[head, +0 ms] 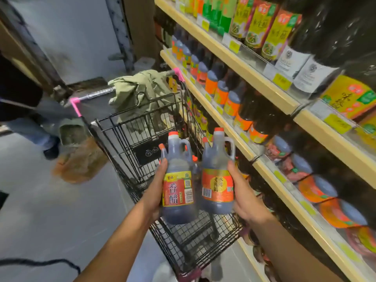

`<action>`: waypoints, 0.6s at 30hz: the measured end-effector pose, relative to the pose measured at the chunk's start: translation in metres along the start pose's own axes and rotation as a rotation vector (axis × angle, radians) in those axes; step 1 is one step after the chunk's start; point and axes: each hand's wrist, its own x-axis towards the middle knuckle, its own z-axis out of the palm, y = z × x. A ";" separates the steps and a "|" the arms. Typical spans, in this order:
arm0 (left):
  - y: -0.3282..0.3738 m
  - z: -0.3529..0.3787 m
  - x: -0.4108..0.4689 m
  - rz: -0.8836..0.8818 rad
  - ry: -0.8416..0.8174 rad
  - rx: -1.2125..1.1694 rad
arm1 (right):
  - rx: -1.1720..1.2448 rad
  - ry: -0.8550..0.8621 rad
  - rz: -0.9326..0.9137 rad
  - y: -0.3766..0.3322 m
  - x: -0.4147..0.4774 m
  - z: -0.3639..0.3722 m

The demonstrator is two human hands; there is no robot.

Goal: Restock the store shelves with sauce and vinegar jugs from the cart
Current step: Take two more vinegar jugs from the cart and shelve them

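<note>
**Hands, 2.** The left hand [157,188] is wrapped round the body of one jug from its left side. The right hand [242,192] grips a second jug from its right side.

**Held jugs, 2.** Both hold dark liquid and have an orange cap and a moulded handle. They are upright and side by side above the cart basket.
- Red-label jug [178,180], in the left hand.
- Orange-label jug [217,176], in the right hand.

**Cart, 1.** A black wire cart [130,127] with pink corners on its handle, standing just beside the shelving.
- Contents: three more orange caps [195,158] show behind and between the held jugs. The bodies below them are mostly hidden.
- A green cloth [142,92] is draped over the far end.

**Shelves** [223,119], right side. Two pale boards are clearly visible, with yellow price tags.
- Middle tier: a long row of dark jugs with orange labels [221,94], too many and too blurred to count.
- Upper tier: bottles with yellow and green labels [254,23].

**Other person, 1.** Legs and a shoe [26,127] at far left.
</note>
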 end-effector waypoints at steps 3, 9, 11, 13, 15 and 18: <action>0.010 0.010 0.003 -0.057 -0.073 0.092 | 0.055 0.147 -0.035 0.005 -0.026 -0.003; 0.007 0.032 0.004 -0.158 -0.243 0.263 | 0.072 0.416 -0.173 0.018 -0.091 -0.013; 0.001 0.047 0.001 -0.182 -0.320 0.290 | 0.073 0.485 -0.231 0.022 -0.117 -0.017; -0.012 0.063 -0.002 -0.223 -0.392 0.299 | 0.077 0.582 -0.291 0.026 -0.145 -0.023; -0.027 0.090 -0.007 -0.240 -0.442 0.333 | 0.072 0.691 -0.347 0.032 -0.174 -0.028; -0.052 0.143 -0.021 -0.294 -0.583 0.316 | 0.086 0.847 -0.414 0.042 -0.223 -0.042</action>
